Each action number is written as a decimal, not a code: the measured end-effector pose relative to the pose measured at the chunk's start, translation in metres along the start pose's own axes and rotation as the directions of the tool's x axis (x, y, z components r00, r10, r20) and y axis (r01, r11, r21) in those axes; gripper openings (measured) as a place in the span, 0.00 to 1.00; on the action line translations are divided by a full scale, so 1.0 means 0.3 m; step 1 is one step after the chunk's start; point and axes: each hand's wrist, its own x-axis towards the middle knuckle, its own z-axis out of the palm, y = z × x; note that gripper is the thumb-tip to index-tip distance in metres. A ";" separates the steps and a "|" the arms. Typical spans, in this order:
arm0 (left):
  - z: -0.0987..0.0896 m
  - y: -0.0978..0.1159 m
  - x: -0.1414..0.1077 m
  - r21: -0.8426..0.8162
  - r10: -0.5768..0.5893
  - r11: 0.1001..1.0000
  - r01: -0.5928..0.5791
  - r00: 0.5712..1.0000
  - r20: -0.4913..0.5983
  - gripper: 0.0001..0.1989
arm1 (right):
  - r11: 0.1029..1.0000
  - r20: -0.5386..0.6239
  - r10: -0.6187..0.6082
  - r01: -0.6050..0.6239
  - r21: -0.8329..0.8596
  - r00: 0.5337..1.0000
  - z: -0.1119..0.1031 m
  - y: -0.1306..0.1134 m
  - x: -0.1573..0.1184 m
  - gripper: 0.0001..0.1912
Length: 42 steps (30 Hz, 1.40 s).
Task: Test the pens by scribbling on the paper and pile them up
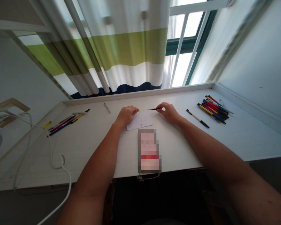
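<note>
My left hand (127, 115) pinches a small yellow piece (137, 110) over the top left of a white paper (140, 121) with scribbled marks. To the right, my right hand (168, 112) is closed on a thin dark pen part (152, 109), its narrow tip pointing left toward the yellow piece. A gap separates the two parts. Just below the paper lies a blurred-out rectangular object (150, 151) at the desk's front edge.
On the white desk (91, 156), several pens (65, 123) lie left, one pen (107, 108) behind my left hand, a black-and-white pen (198, 118) right, and a pen pile (214, 109) farther right. A white cable (66, 170) hangs over the front-left edge.
</note>
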 end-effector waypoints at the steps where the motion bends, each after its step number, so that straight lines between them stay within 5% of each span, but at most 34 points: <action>1: 0.000 0.004 0.000 -0.001 0.002 1.000 -0.002 1.000 0.002 0.14 | 1.000 0.004 0.001 -0.001 -0.003 1.000 0.000 -0.003 0.000 0.07; 23: 0.021 0.102 0.015 0.067 0.177 0.982 -0.174 0.984 -0.027 0.14 | 0.985 0.039 -0.159 0.162 -0.060 0.986 0.027 -0.125 -0.030 0.08; 32: 0.028 0.125 0.016 0.017 0.209 0.978 -0.209 0.977 -0.028 0.13 | 0.995 0.120 -0.059 0.067 -0.068 0.991 0.023 -0.125 -0.019 0.22; 36: 0.026 0.113 0.014 0.015 0.177 0.984 -0.177 0.983 -0.042 0.12 | 0.998 0.043 -0.065 0.063 0.029 0.997 0.022 -0.120 -0.026 0.13; 42: 0.023 0.108 0.010 -0.037 0.175 0.983 -0.177 0.983 -0.056 0.12 | 0.989 0.055 -0.092 0.085 0.119 0.994 0.020 -0.117 -0.027 0.18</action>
